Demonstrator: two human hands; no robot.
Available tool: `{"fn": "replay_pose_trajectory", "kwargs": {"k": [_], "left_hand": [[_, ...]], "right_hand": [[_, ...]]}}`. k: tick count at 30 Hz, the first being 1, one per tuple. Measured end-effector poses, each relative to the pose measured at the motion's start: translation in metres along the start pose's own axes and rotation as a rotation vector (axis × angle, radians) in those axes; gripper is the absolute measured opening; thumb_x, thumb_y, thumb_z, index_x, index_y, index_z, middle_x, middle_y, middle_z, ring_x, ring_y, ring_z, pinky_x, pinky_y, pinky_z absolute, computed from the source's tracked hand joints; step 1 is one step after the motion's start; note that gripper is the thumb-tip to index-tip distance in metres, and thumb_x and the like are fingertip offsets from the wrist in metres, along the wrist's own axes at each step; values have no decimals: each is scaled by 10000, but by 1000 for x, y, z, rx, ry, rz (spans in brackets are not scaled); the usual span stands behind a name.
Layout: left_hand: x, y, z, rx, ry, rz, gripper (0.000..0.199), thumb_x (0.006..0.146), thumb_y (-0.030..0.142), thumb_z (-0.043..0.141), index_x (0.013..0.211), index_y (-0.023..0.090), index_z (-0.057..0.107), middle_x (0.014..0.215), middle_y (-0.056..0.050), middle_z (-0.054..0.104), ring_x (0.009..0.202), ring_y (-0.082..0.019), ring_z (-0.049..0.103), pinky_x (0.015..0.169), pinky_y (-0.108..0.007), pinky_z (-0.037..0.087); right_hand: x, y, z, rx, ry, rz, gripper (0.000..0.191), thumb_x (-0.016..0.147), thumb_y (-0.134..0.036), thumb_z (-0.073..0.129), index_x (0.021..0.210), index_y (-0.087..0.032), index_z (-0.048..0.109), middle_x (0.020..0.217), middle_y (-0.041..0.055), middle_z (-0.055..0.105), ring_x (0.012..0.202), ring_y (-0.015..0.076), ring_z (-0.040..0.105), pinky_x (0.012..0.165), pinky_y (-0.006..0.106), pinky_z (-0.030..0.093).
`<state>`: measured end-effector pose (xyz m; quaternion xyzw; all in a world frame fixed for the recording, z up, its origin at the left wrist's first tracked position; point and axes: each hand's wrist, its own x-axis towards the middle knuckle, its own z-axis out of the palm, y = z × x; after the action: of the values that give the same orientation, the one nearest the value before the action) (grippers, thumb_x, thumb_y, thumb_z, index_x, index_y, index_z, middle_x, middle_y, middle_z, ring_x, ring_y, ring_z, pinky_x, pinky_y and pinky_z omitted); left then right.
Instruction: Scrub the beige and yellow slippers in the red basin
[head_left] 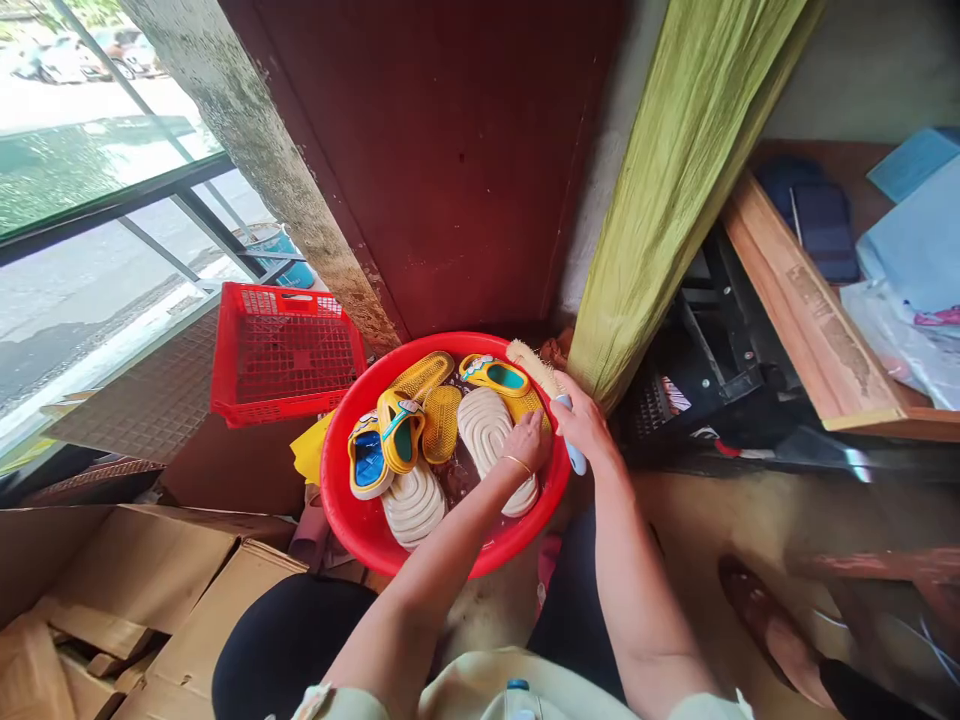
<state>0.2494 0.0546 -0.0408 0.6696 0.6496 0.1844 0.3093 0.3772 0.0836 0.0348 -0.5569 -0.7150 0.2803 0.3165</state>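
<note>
A red basin holds water and several yellow, blue and white clogs. My right hand grips a scrub brush with pale bristles and a light blue handle, over the basin's right rim. My left hand is closed on a clog whose cream ridged sole faces up; its yellow part shows near my fingers. On the basin's left side lie a blue-lined clog and a yellow clog with a green inside. Another yellow clog rests at the back.
A red plastic crate stands behind left of the basin. Cardboard boxes are at the lower left. A green curtain hangs at right, beside a wooden drawer with a phone. Another person's shoe shows at lower right.
</note>
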Motion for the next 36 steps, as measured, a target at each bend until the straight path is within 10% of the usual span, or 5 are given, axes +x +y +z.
{"fn": "replay_pose_trajectory", "kwargs": {"k": [9,15,20,24,36], "left_hand": [[33,-16,27,75,28,-392,1132,817,676,646,1606,17,171,1644,-398,61,1348,-492,523,1065,-538,454],[43,-16,20,40,42,-511,1107,795,540,708,1599,16,154,1660,-362,87,1391,-431,499,1091,-499,455],[38,-24,-4,-491,112,-541,777,792,353,705,1473,96,431,1559,-275,421,1448,-400,429,1134,-473,405],[17,-36,-31,-756,-9,-502,499,876,485,567,1257,166,614,1169,-177,721,1076,-308,698,800,-379,577],[-89,-81,-123,-1341,115,-447,443,764,351,693,1163,164,645,866,-83,722,733,-225,714,543,-289,556]], "right_hand": [[-4,1,-5,-22,16,-68,609,885,-208,506,1493,-201,535,1176,77,762,1119,257,706,1034,374,536],[-6,-1,6,-37,41,-150,626,894,-193,486,1517,-248,503,1354,64,692,1213,248,667,1072,375,517],[0,1,14,-76,23,-147,629,892,-178,493,1514,-271,502,1351,67,693,1197,266,672,1060,399,523],[3,5,18,-79,25,-122,615,891,-175,496,1499,-265,517,1358,69,688,1194,267,670,1063,403,521],[-35,-39,74,129,-90,-314,578,973,-241,442,1551,-253,426,1285,65,720,1067,225,727,946,367,600]]}}
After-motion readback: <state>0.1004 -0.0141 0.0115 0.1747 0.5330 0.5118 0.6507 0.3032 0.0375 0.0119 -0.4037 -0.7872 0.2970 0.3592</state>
